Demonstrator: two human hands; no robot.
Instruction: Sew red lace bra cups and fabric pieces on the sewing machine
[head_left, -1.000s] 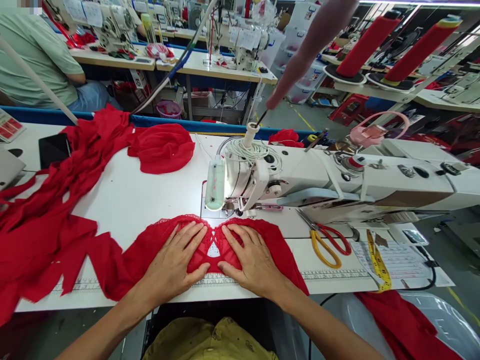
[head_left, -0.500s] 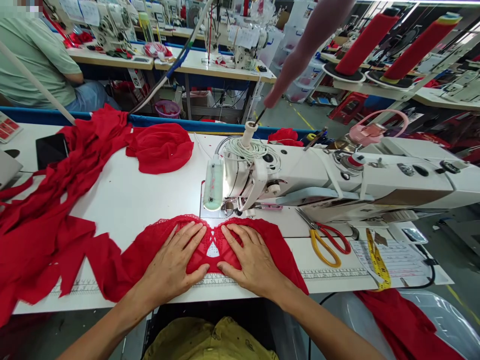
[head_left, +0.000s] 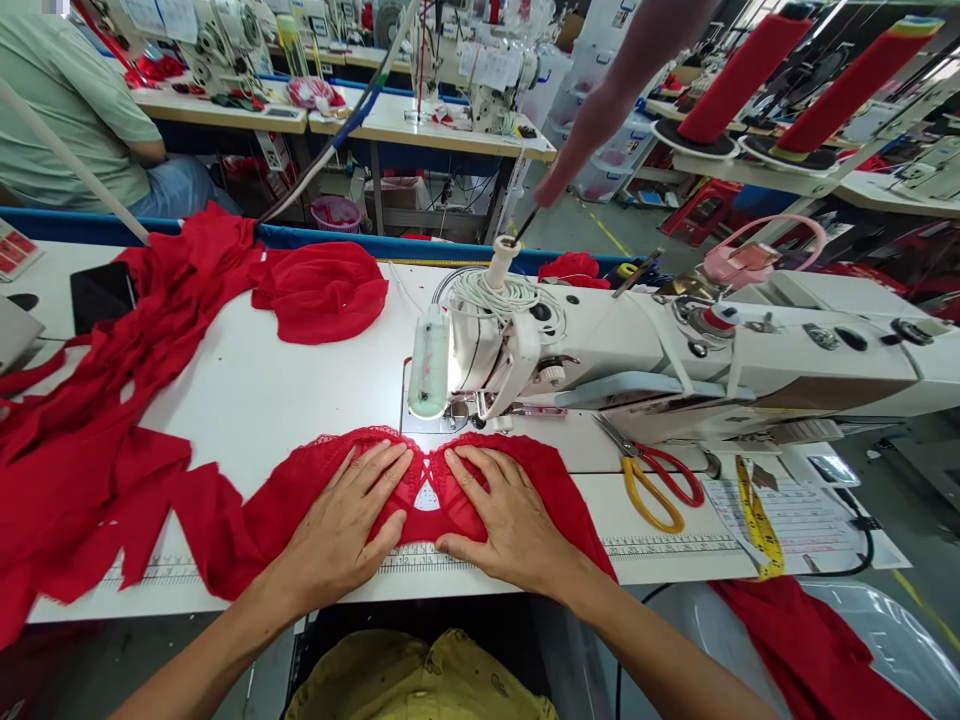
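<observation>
A red lace bra (head_left: 431, 523) lies spread on the white table, in front of the sewing machine (head_left: 585, 340). Its centre has crossed straps over a small gap where the white surface shows. My left hand (head_left: 352, 515) rests flat on the left cup, fingers stretched out and thumb apart. On the right cup my right hand (head_left: 499, 510) lies flat in the same way, its fingers pointing toward the machine. The needle area (head_left: 457, 412) of the machine is just beyond the lace edge. Below the garment, a printed ruler strip (head_left: 667, 546) runs along the table's front.
Scissors (head_left: 652, 480) with red and yellow handles lie right of the bra, beside a yellow tape measure (head_left: 757, 525) and a written sheet (head_left: 810, 535). Red fabric strips (head_left: 161, 350) and a black phone (head_left: 103, 297) are at left. A person (head_left: 67, 120) sits beyond the table.
My left thumb has drawn back slightly to the left, away from the bra's centre. Both hands otherwise stay flat on the cups.
</observation>
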